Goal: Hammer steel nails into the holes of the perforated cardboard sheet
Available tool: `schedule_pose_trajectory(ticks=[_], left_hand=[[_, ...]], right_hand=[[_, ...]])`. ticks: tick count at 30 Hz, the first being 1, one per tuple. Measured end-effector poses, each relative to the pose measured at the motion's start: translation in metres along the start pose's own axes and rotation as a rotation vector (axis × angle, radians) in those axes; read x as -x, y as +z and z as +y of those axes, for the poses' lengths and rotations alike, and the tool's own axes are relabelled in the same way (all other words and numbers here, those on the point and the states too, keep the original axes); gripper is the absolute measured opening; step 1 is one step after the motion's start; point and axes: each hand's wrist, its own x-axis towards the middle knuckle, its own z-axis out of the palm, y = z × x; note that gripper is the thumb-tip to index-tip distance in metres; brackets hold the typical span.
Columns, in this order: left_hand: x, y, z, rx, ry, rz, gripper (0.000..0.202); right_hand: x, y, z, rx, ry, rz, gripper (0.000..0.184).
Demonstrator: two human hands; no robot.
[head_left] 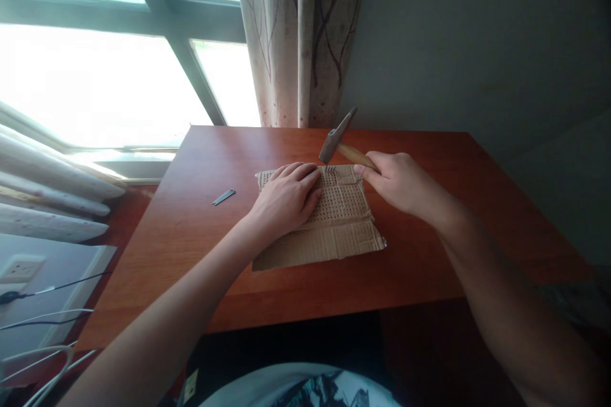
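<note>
And there's cardboard on the table, loose nails to its left, hammer above its far edge, curtain behind!

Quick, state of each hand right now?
Left hand: open, resting on the hole-dotted cardboard.
Right hand: closed, holding the hammer by its wooden handle.

This looks like a room in a home, perhaps a bedroom or study; which one cannot be told. Cream fabric curtains printed with dark purplish branches hang beside a large, bright window with a thick grey-green frame. Below, a white rectangular wall socket, with thin black and white cables near it, sits above a pale skirting board. The smooth reddish-brown wooden counter resembles household furniture, set against a plain grey wall.
</note>
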Motion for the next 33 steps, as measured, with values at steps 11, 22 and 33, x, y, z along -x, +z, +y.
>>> schedule_pose_trajectory(ticks=[11, 22, 33], left_hand=[[0.0, -0.001, 0.001, -0.003, -0.005, -0.006, 0.041], [0.0, -0.002, 0.002, 0.003, -0.014, -0.017, 0.042], [0.001, -0.001, 0.002, 0.018, -0.024, -0.013, 0.042]], right_hand=[[0.0, 0.008, 0.003, 0.049, 0.019, -0.045, 0.029], [0.001, 0.012, 0.009, 0.056, -0.004, 0.023, 0.029], [0.007, 0.012, 0.019, -0.607, 0.02, 0.463, 0.041]])
